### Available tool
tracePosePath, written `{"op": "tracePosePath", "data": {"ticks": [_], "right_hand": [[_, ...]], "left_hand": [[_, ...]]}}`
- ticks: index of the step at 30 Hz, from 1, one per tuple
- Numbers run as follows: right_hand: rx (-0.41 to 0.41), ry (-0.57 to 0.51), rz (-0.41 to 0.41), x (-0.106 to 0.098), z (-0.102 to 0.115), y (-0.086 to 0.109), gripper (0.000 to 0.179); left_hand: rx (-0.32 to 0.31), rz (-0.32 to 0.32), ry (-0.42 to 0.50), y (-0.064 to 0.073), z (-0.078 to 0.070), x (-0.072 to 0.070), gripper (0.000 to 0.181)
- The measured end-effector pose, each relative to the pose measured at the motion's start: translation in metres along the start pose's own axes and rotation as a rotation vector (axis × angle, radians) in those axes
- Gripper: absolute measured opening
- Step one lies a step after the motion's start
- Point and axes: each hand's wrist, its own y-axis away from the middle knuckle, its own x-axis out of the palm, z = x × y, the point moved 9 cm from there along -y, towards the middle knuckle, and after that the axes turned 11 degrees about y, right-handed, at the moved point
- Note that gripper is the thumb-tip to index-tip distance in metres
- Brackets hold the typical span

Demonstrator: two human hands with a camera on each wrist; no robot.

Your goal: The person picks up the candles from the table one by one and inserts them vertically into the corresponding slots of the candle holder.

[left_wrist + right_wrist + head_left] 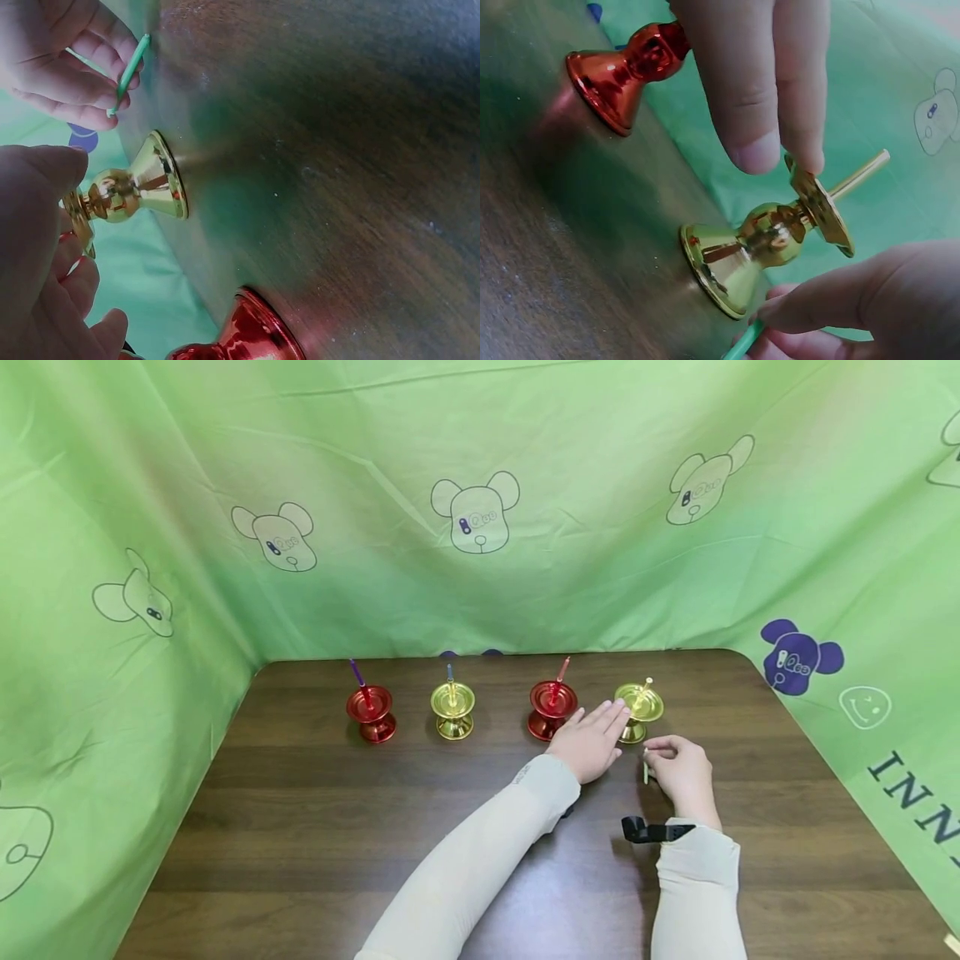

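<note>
A staged recording booth: green cartoon-bear cloth (480, 485) encloses a wooden table (300, 827).

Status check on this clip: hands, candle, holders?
Left hand flat, fingers touching rightmost gold holder. Right hand pinching green candle beside it. Nothing in the way.

Dark wooden table (315, 827) bears four candle holders (453, 710) in a row.
</note>
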Motion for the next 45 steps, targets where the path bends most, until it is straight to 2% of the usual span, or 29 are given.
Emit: {"op": "tracePosePath", "data": {"ticks": [13,26,34,45], "right_hand": [[0.023,-0.042,-0.122,-0.019,-0.002,0.001,0.024],[0.017,-0.084,-0.271,-0.031,0.002,0.008,0.024],[-0.013,-0.094,-0.389,-0.043,0.013,0.013,0.021],[-0.078,-0.14,-0.497,-0.049,0.034,0.016,0.019]], "left_hand": [[0.005,0.0,-0.014,0.008,-0.004,-0.009,0.067],[-0.001,0.016,0.018,0.006,-0.007,-0.004,0.063],[0.016,0.015,-0.019,0.003,-0.008,-0.002,0.066],[-0.011,0.044,-0.018,0.005,-0.002,-0.005,0.074]]}}
